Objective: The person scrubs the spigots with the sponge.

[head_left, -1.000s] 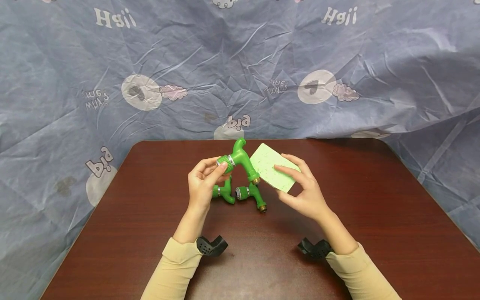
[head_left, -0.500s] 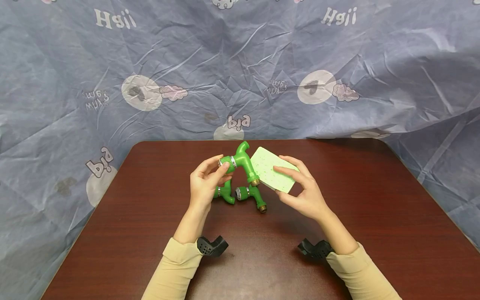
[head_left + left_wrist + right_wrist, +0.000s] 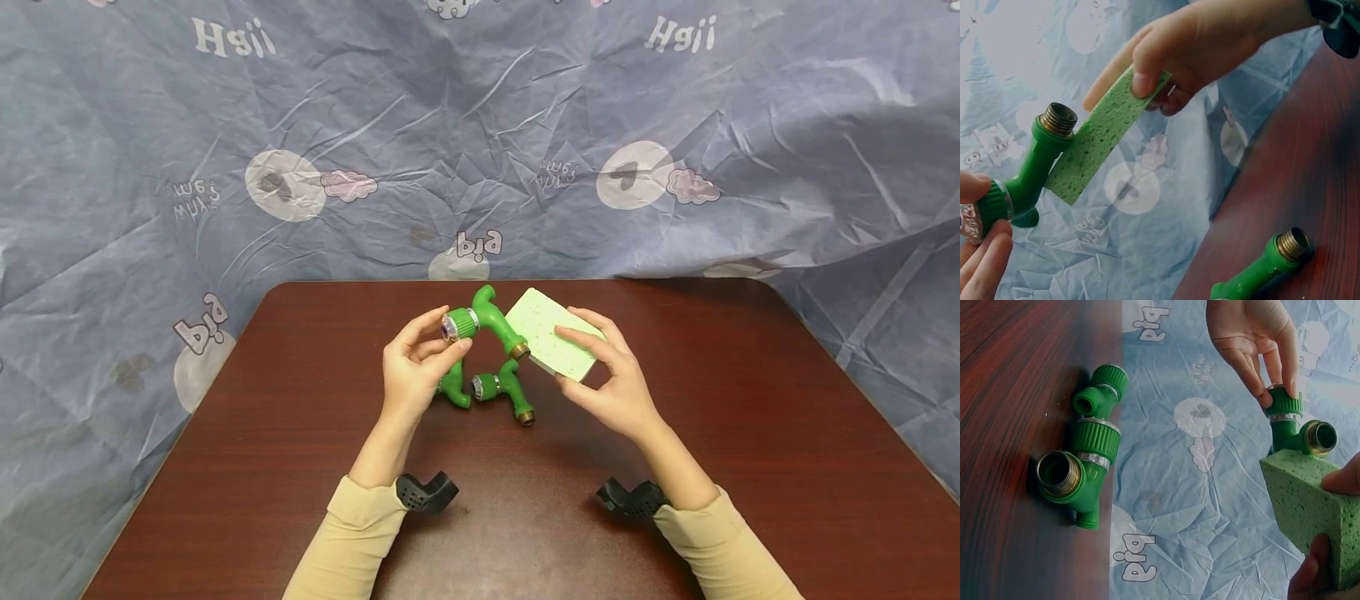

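Observation:
My left hand [image 3: 450,332] pinches the ribbed collar of a green plastic tap fitting [image 3: 487,319] and holds it above the table. My right hand [image 3: 572,363] grips a light green sponge [image 3: 551,333], whose edge touches the fitting's brass threaded end. In the left wrist view the sponge [image 3: 1094,140] lies against the fitting [image 3: 1032,165] just below the brass end. The right wrist view shows the held fitting [image 3: 1288,425], the sponge [image 3: 1307,512] and the left hand [image 3: 1254,337]. Two more green fittings [image 3: 453,387] [image 3: 506,392] lie on the table under the hands.
The dark red-brown table [image 3: 300,433] has rounded far corners. A creased blue-grey printed cloth [image 3: 480,125] hangs behind and around it. Black wrist camera mounts [image 3: 423,492] [image 3: 630,497] sit at both beige sleeves. The two loose fittings [image 3: 1100,394] [image 3: 1082,469] lie close together.
The left hand has turned the held fitting, so its collar end now points more toward me. The sponge has shifted slightly along the fitting's brass end. The fittings on the table have not moved.

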`<action>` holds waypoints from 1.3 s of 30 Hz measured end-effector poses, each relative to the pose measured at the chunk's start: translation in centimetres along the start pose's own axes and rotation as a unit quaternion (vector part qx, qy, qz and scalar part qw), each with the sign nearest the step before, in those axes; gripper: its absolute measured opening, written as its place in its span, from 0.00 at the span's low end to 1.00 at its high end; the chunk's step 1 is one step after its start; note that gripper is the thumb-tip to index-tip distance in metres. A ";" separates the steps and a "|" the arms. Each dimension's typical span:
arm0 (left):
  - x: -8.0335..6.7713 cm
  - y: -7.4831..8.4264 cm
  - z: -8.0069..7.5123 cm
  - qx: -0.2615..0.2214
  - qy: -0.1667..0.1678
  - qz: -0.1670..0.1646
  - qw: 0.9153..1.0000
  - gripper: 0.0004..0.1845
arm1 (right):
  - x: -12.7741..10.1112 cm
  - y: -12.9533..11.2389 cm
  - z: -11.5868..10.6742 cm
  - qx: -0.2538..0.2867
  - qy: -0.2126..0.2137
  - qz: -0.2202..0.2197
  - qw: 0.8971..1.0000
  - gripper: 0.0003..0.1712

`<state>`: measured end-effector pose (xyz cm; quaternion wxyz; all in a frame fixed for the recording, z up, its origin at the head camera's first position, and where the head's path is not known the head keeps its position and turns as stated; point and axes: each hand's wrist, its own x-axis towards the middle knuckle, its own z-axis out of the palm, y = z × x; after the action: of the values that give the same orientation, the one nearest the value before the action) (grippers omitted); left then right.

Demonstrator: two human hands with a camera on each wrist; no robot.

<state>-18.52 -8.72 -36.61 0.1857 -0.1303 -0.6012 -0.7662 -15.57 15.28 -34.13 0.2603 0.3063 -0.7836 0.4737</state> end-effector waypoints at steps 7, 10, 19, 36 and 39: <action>0.0 0.4 0.1 0.052 0.026 0.050 0.997 0.25 | 0.0 0.1 -0.3 0.028 0.034 0.021 0.999 0.29; -0.2 1.2 0.4 0.076 0.026 0.067 0.995 0.23 | 0.0 0.2 -0.4 0.050 0.023 0.014 0.998 0.29; -0.6 2.1 0.8 0.084 0.022 0.068 0.994 0.20 | -0.1 0.0 -0.3 0.073 -0.047 -0.023 0.996 0.28; -0.7 2.0 1.0 0.088 0.015 0.078 0.993 0.19 | -1.0 1.5 0.9 0.054 -0.140 -0.021 0.988 0.31; -0.6 2.0 0.8 0.088 0.023 0.074 0.993 0.19 | -1.2 2.6 0.6 0.053 -0.153 -0.031 0.986 0.31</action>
<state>-17.07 -8.26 -34.91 0.2665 -0.1405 -0.6507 -0.6970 -16.71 15.91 -36.71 0.1353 0.4129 -0.7778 0.4541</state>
